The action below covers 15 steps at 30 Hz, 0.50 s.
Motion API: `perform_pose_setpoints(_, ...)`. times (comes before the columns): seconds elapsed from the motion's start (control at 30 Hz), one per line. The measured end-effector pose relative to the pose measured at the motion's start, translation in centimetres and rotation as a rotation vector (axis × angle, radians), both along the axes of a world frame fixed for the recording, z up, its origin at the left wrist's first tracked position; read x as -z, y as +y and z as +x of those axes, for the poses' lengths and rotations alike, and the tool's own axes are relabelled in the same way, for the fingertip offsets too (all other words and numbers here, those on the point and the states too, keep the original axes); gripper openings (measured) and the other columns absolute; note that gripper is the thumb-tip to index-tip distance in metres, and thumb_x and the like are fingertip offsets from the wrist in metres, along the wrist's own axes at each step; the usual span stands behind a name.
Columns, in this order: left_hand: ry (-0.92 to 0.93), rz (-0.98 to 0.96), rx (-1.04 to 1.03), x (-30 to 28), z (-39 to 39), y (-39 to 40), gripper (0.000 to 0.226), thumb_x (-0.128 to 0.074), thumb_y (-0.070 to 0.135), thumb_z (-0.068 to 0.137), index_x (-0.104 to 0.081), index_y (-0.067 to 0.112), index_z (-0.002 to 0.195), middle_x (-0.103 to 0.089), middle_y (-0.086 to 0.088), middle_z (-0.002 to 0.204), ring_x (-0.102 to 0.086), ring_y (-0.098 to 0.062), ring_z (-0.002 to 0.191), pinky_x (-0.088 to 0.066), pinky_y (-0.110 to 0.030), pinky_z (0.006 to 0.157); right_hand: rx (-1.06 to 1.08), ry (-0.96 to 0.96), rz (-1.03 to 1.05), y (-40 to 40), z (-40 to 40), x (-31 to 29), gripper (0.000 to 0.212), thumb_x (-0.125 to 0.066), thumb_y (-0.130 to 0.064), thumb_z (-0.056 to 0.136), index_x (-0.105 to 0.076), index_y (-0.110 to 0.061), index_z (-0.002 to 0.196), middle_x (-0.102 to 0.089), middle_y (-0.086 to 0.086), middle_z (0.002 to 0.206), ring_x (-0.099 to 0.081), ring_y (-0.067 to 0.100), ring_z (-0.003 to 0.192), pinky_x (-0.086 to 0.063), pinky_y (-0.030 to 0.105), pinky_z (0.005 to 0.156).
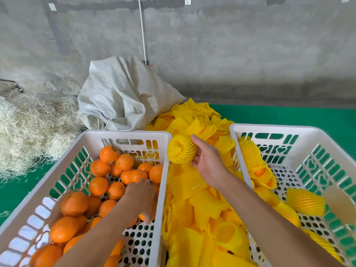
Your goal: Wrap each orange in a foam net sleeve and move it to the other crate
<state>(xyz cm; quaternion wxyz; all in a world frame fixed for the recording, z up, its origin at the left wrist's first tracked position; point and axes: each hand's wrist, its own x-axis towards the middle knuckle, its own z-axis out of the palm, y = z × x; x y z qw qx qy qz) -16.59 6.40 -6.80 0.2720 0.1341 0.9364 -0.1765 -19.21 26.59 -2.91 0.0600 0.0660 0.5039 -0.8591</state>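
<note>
Oranges, round and bare [98,185], fill the white slotted plastic left crate [127,134], where the left hand [139,195] reaches, fingers curled over one. Farther out, the right hand [207,160] grips a yellow foam-netted orange [181,149]; it likely goes to the right crate [269,128] next.

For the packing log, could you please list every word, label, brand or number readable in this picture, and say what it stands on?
No text can be read anywhere.
Small dark round stickers on some bare oranges in the left white plastic crate, such as the top orange: print too small and blurred to read.
Yellow foam net sleeves, right white plastic crate and white woven sack: no lettering visible.
</note>
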Motion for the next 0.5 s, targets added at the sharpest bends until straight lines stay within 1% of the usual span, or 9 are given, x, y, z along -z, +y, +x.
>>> perform_pose_setpoints(0.07, -0.042, 0.138, -0.097, -1.8, -0.3, -0.6, 0.073, -0.087, 0.047, 0.078, -0.056, 0.022, 0.139, -0.060, 0.004, 0.118, -0.061, -0.022, 0.107, -0.055, -0.035, 0.089, 0.010, -0.002, 0.004, 0.0, -0.1, 0.0, 0.039, -0.069, -0.040, 0.094, -0.066, -0.024, 0.129, -0.074, 0.000, 0.122, -0.072, 0.018, 0.111, -0.057, 0.033, 0.082)
perform_pose_setpoints(0.13, 0.028, 0.202, -0.161, -3.2, -0.5, -1.5, 0.074, -0.086, 0.051, 0.077, -0.053, 0.021, 0.136, -0.061, 0.004, 0.114, -0.063, -0.020, 0.102, -0.056, -0.032, 0.081, 0.014, -0.006, 0.010, 0.1, -0.1, 0.0, 0.038, -0.069, -0.040, 0.094, -0.067, -0.024, 0.128, -0.074, -0.001, 0.122, -0.072, 0.018, 0.112, -0.056, 0.035, 0.085)
perform_pose_setpoints(0.17, 0.108, 0.213, -0.182, -3.9, -0.7, -1.9, 0.074, -0.084, 0.052, 0.078, -0.051, 0.021, 0.136, -0.060, 0.004, 0.116, -0.063, -0.020, 0.102, -0.053, -0.030, 0.075, 0.017, -0.008, 0.014, 0.1, -0.1, 0.0, 0.039, -0.069, -0.041, 0.094, -0.067, -0.024, 0.129, -0.074, -0.001, 0.122, -0.072, 0.018, 0.112, -0.056, 0.035, 0.086)
perform_pose_setpoints(0.23, 0.326, 0.221, -0.222, -5.1, -0.9, -2.7, 0.072, -0.077, 0.052, 0.081, -0.046, 0.021, 0.138, -0.059, 0.002, 0.125, -0.063, -0.022, 0.107, -0.046, -0.029, 0.067, 0.022, -0.005, 0.017, 0.2, -0.1, -0.1, 0.042, -0.070, -0.042, 0.092, -0.066, -0.024, 0.129, -0.074, 0.000, 0.123, -0.071, 0.019, 0.113, -0.056, 0.035, 0.087)
perform_pose_setpoints(0.3, 0.564, 0.269, -0.249, -5.8, -1.1, -3.2, 0.070, -0.073, 0.054, 0.082, -0.044, 0.018, 0.135, -0.057, 0.001, 0.125, -0.063, -0.022, 0.107, -0.036, -0.028, 0.059, 0.031, -0.002, 0.021, 0.2, -0.1, 0.0, 0.043, -0.070, -0.042, 0.092, -0.066, -0.023, 0.130, -0.074, 0.000, 0.123, -0.071, 0.020, 0.114, -0.056, 0.036, 0.089)
perform_pose_setpoints(0.33, 0.677, 0.352, -0.267, -6.1, -1.1, -3.2, 0.070, -0.074, 0.053, 0.082, -0.044, 0.017, 0.134, -0.057, 0.000, 0.125, -0.063, -0.023, 0.106, -0.033, -0.028, 0.058, 0.035, 0.005, 0.031, 0.2, -0.1, 0.1, 0.040, -0.069, -0.042, 0.093, -0.067, -0.023, 0.128, -0.075, 0.001, 0.122, -0.071, 0.020, 0.114, -0.056, 0.037, 0.091)
perform_pose_setpoints(0.4, 0.852, 0.617, -0.289, -6.3, -1.0, -2.7, 0.074, -0.079, 0.048, 0.081, -0.042, 0.015, 0.137, -0.060, -0.004, 0.126, -0.066, -0.027, 0.103, -0.032, -0.030, 0.057, 0.070, 0.026, 0.076, 0.1, -0.1, 0.1, 0.031, -0.068, -0.042, 0.096, -0.071, -0.023, 0.121, -0.076, 0.000, 0.117, -0.071, 0.021, 0.113, -0.056, 0.041, 0.096)
perform_pose_setpoints(0.47, 0.930, 0.901, -0.261, -6.3, -0.6, -1.7, 0.075, -0.082, 0.045, 0.083, -0.039, 0.018, 0.139, -0.061, -0.005, 0.129, -0.068, -0.027, 0.096, -0.039, -0.031, 0.057, 0.152, 0.084, 0.172, 0.1, 0.1, 0.1, 0.026, -0.066, -0.042, 0.097, -0.074, -0.019, 0.105, -0.077, -0.001, 0.108, -0.071, 0.020, 0.106, -0.055, 0.041, 0.095)
perform_pose_setpoints(0.5, 0.933, 1.019, -0.238, -6.4, -0.2, -1.0, 0.072, -0.081, 0.046, 0.084, -0.039, 0.023, 0.137, -0.059, -0.002, 0.130, -0.067, -0.021, 0.090, -0.045, -0.033, 0.058, 0.198, 0.151, 0.238, 0.1, 0.3, 0.0, 0.028, -0.065, -0.041, 0.098, -0.071, -0.014, 0.096, -0.076, 0.000, 0.099, -0.070, 0.018, 0.097, -0.054, 0.038, 0.089)
